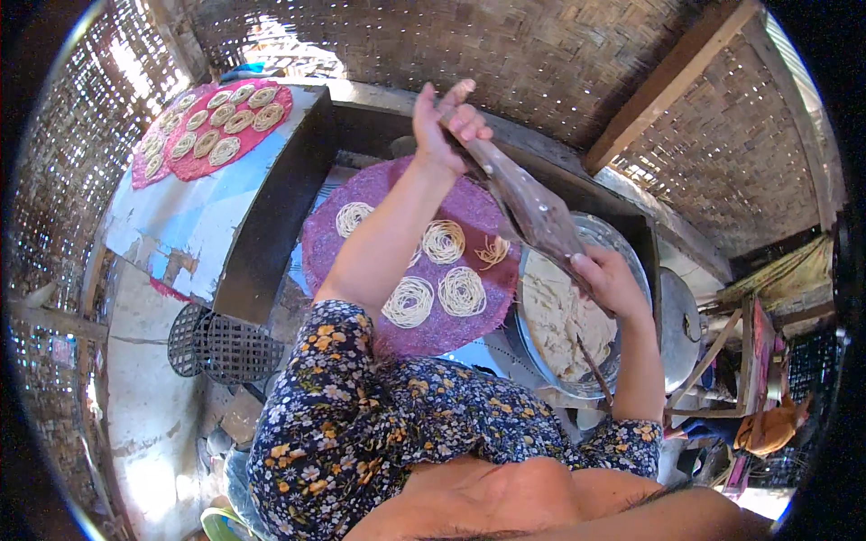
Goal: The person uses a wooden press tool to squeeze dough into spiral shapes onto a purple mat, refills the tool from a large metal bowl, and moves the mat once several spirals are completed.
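Observation:
A long brown wooden tool (pixel 532 212), wide in the middle and narrow at its ends, slants across in front of me; it seems to have a dark slot along its side. My left hand (pixel 456 122) is around its upper end, with some fingers lifted off. Lower down, my right hand (pixel 612 281) grips the other end above a large metal basin (pixel 642 261). Pale, thick dough (pixel 566 320) fills the basin, and a thin stick (pixel 594 368) rests in it. Beneath my left forearm lies a round purple mat (pixel 352 194) bearing several coiled noodle nests (pixel 444 242) and a small loose clump of strands (pixel 492 252).
At the left, pink mats (pixel 203 162) with more coils lie on a worn blue-white table (pixel 144 225). Dark plastic baskets (pixel 239 347) sit below. A round metal lid (pixel 678 329) stands right of the basin. Woven walls (pixel 505 54) and a wooden post (pixel 672 86) close off the far side.

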The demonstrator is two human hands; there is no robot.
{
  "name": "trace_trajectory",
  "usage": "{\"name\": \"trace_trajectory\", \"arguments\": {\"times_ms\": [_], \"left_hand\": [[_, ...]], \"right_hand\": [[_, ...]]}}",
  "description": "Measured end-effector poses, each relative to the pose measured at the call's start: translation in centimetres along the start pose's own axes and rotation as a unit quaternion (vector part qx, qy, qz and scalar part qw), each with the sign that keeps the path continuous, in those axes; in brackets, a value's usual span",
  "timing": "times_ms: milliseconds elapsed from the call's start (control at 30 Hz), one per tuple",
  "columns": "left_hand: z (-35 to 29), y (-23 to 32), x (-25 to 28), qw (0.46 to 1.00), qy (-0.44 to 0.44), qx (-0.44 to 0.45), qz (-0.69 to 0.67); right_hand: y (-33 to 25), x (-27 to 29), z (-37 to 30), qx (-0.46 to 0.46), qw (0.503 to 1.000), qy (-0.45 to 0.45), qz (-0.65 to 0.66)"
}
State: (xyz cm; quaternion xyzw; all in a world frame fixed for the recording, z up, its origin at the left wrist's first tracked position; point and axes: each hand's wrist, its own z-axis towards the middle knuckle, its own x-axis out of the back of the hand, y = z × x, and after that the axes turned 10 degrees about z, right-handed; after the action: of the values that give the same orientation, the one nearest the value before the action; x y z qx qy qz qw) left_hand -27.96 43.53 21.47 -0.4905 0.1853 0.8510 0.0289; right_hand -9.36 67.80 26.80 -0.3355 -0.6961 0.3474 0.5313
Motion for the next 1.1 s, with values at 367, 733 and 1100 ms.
{"name": "trace_trajectory", "arguments": {"times_ms": [367,733,1100], "left_hand": [[-0.7,-0.5,-2.3,1.0,-0.008,-0.017,-0.003],[-2.6,-0.1,-3.9,0.991,0.123,-0.008,0.055],[-0.7,-3.1,2.4,0.997,0.043,0.065,-0.002]], "right_hand": [[-0.4,0.9,-1.2,0.035,0.997,0.023,-0.059],[0.8,-0.3,-1.7,0.013,1.0,-0.011,-0.001],[7.2,-1.7,0.6,0.023,0.999,0.025,-0.028]]}}
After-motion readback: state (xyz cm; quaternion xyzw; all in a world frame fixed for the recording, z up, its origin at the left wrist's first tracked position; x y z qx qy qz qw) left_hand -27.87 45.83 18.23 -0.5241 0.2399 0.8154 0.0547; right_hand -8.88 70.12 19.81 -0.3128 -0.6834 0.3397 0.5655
